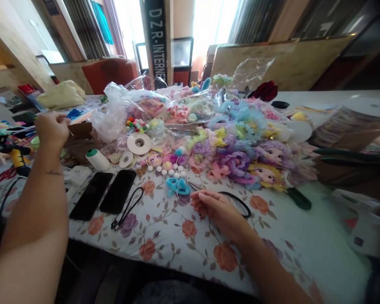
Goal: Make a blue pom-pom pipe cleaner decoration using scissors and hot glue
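Observation:
My left hand (52, 128) reaches out to the far left of the table, its fingers closed in a pinch near a brown cardboard piece (80, 131); what it holds is too small to make out. Near the front, my right hand (217, 209) rests on the floral tablecloth (164, 236), fingers curled. It lies beside a black headband (240, 202) and close to a small blue bow (178, 186). A string of white beads (169, 169) lies just beyond the bow.
A heap of pastel fabric flowers and doll faces (240, 152) fills the middle. Two black phones (104, 194), a black strap (128, 207), ribbon spools (139, 143), a thread cone (97, 159), plastic bags (136, 101) and green-handled pliers (299, 198) lie around.

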`<act>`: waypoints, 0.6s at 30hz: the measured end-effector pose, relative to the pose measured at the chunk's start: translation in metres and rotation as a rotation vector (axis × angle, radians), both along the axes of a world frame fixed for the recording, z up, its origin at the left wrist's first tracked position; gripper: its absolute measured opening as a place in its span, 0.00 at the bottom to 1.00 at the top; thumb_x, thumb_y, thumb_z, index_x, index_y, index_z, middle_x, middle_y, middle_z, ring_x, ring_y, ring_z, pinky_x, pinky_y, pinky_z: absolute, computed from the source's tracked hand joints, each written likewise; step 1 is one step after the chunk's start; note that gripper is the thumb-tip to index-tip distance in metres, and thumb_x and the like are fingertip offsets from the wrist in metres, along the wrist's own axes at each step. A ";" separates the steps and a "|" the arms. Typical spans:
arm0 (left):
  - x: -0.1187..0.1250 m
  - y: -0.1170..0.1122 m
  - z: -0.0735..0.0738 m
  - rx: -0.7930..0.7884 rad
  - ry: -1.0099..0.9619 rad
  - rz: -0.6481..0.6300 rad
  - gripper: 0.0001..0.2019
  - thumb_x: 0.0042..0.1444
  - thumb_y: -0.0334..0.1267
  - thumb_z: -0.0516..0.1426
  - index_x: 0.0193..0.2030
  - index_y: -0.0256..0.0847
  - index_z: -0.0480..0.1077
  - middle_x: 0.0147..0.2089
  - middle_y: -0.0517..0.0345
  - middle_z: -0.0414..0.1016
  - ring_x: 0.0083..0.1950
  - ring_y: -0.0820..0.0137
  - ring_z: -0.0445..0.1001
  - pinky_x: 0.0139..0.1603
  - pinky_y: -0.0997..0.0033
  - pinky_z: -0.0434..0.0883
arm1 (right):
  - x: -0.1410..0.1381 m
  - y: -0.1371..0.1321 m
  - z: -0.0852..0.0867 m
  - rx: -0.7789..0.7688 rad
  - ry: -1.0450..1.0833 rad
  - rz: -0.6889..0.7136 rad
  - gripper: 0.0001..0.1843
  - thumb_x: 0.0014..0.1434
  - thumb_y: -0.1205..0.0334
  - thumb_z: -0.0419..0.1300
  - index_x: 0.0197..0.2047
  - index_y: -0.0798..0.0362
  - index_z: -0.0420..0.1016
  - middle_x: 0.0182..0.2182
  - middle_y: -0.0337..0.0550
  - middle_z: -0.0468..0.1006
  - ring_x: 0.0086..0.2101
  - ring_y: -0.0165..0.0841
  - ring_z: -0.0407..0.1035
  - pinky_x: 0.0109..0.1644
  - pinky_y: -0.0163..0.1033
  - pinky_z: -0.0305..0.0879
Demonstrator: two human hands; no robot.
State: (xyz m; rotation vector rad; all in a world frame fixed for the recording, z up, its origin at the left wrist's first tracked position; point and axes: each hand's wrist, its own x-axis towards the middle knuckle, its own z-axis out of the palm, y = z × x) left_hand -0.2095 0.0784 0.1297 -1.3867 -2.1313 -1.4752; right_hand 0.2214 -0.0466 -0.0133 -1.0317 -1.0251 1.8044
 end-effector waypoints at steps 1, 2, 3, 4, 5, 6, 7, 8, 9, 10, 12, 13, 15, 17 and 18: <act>-0.012 0.011 0.000 -0.118 0.044 0.063 0.11 0.49 0.26 0.60 0.19 0.39 0.65 0.19 0.65 0.53 0.32 0.72 0.57 0.58 0.59 0.61 | 0.000 0.000 -0.001 -0.003 -0.003 -0.008 0.14 0.54 0.50 0.68 0.36 0.53 0.83 0.30 0.43 0.79 0.28 0.28 0.69 0.31 0.33 0.62; -0.021 0.019 -0.001 -0.140 0.049 0.108 0.12 0.46 0.26 0.61 0.18 0.39 0.64 0.18 0.66 0.49 0.29 0.73 0.52 0.58 0.59 0.62 | 0.001 0.001 -0.001 -0.007 0.003 -0.024 0.14 0.53 0.50 0.69 0.35 0.53 0.83 0.29 0.42 0.79 0.29 0.28 0.69 0.31 0.33 0.62; -0.027 0.024 -0.003 -0.183 0.071 0.154 0.12 0.45 0.26 0.61 0.17 0.39 0.64 0.18 0.67 0.47 0.28 0.73 0.49 0.57 0.60 0.63 | 0.001 0.002 -0.002 -0.010 0.014 -0.046 0.14 0.53 0.50 0.69 0.35 0.53 0.83 0.29 0.42 0.79 0.29 0.28 0.69 0.32 0.33 0.63; -0.030 0.026 -0.004 -0.214 0.094 0.162 0.10 0.44 0.27 0.62 0.19 0.39 0.66 0.17 0.67 0.47 0.28 0.73 0.48 0.57 0.61 0.63 | 0.002 0.003 -0.002 -0.014 0.027 -0.071 0.14 0.52 0.50 0.69 0.34 0.53 0.82 0.29 0.41 0.78 0.29 0.28 0.69 0.33 0.33 0.63; -0.030 0.026 -0.006 -0.227 0.115 0.169 0.07 0.44 0.28 0.63 0.22 0.38 0.69 0.17 0.67 0.49 0.28 0.73 0.51 0.57 0.62 0.63 | 0.003 0.004 -0.002 -0.017 0.039 -0.102 0.14 0.52 0.50 0.70 0.34 0.53 0.82 0.28 0.41 0.78 0.29 0.28 0.69 0.33 0.33 0.63; -0.028 0.025 -0.006 -0.242 0.144 0.171 0.03 0.45 0.29 0.63 0.27 0.37 0.73 0.18 0.67 0.55 0.29 0.73 0.55 0.57 0.64 0.63 | 0.004 0.005 -0.002 -0.020 0.048 -0.137 0.14 0.51 0.50 0.70 0.33 0.53 0.82 0.28 0.41 0.77 0.29 0.28 0.69 0.32 0.33 0.64; -0.023 0.023 -0.006 -0.243 0.172 0.172 0.05 0.47 0.31 0.63 0.33 0.36 0.75 0.20 0.67 0.62 0.32 0.73 0.59 0.57 0.65 0.64 | 0.005 0.006 -0.001 -0.021 0.053 -0.179 0.15 0.49 0.50 0.71 0.32 0.54 0.82 0.27 0.41 0.77 0.28 0.28 0.68 0.31 0.33 0.63; -0.016 0.020 -0.005 -0.229 0.196 0.166 0.09 0.50 0.34 0.62 0.40 0.35 0.76 0.24 0.66 0.70 0.34 0.73 0.63 0.57 0.66 0.65 | 0.006 0.007 -0.001 -0.022 0.053 -0.230 0.15 0.48 0.50 0.72 0.32 0.54 0.82 0.26 0.40 0.76 0.27 0.28 0.67 0.30 0.33 0.63; -0.006 0.015 -0.003 -0.215 0.222 0.151 0.13 0.54 0.38 0.61 0.45 0.34 0.76 0.30 0.64 0.76 0.37 0.73 0.66 0.56 0.67 0.66 | 0.007 0.008 0.000 -0.023 0.053 -0.288 0.16 0.46 0.50 0.72 0.31 0.54 0.81 0.26 0.40 0.76 0.26 0.27 0.67 0.30 0.33 0.62; 0.007 0.009 -0.002 -0.192 0.244 0.134 0.16 0.58 0.42 0.57 0.46 0.33 0.76 0.36 0.61 0.80 0.38 0.73 0.69 0.55 0.67 0.67 | 0.007 0.009 0.000 -0.020 0.050 -0.350 0.17 0.44 0.50 0.73 0.31 0.54 0.81 0.25 0.40 0.76 0.26 0.27 0.66 0.29 0.33 0.62; 0.039 -0.007 0.000 -0.146 0.356 0.004 0.18 0.60 0.45 0.56 0.49 0.32 0.76 0.48 0.56 0.81 0.46 0.69 0.73 0.60 0.65 0.65 | 0.008 0.010 0.000 0.000 0.029 -0.459 0.17 0.41 0.51 0.73 0.30 0.54 0.81 0.24 0.40 0.76 0.25 0.27 0.66 0.28 0.32 0.61; 0.058 -0.016 -0.001 -0.114 0.437 -0.096 0.20 0.58 0.42 0.58 0.54 0.33 0.73 0.57 0.55 0.77 0.54 0.67 0.72 0.63 0.63 0.63 | 0.008 0.011 -0.001 0.021 0.008 -0.496 0.17 0.41 0.51 0.73 0.30 0.54 0.80 0.24 0.40 0.76 0.25 0.28 0.66 0.28 0.32 0.61; 0.098 -0.034 -0.009 -0.083 0.461 -0.255 0.25 0.57 0.40 0.59 0.60 0.32 0.69 0.59 0.52 0.75 0.58 0.64 0.72 0.64 0.61 0.62 | 0.008 0.011 -0.004 0.085 -0.061 -0.520 0.16 0.43 0.50 0.71 0.30 0.54 0.80 0.23 0.40 0.76 0.25 0.28 0.66 0.28 0.33 0.60; 0.137 -0.050 -0.026 -0.210 0.373 -0.481 0.16 0.61 0.43 0.56 0.46 0.34 0.78 0.45 0.53 0.82 0.48 0.65 0.77 0.56 0.65 0.68 | 0.007 0.010 -0.006 0.151 -0.152 -0.487 0.16 0.45 0.50 0.69 0.31 0.54 0.80 0.24 0.40 0.76 0.24 0.29 0.65 0.28 0.34 0.60; 0.154 -0.057 -0.037 -0.305 0.358 -0.634 0.15 0.60 0.45 0.57 0.41 0.36 0.79 0.41 0.54 0.82 0.44 0.65 0.78 0.52 0.66 0.69 | 0.006 0.009 -0.007 0.179 -0.194 -0.460 0.16 0.47 0.50 0.68 0.32 0.54 0.80 0.24 0.41 0.77 0.24 0.29 0.65 0.28 0.35 0.60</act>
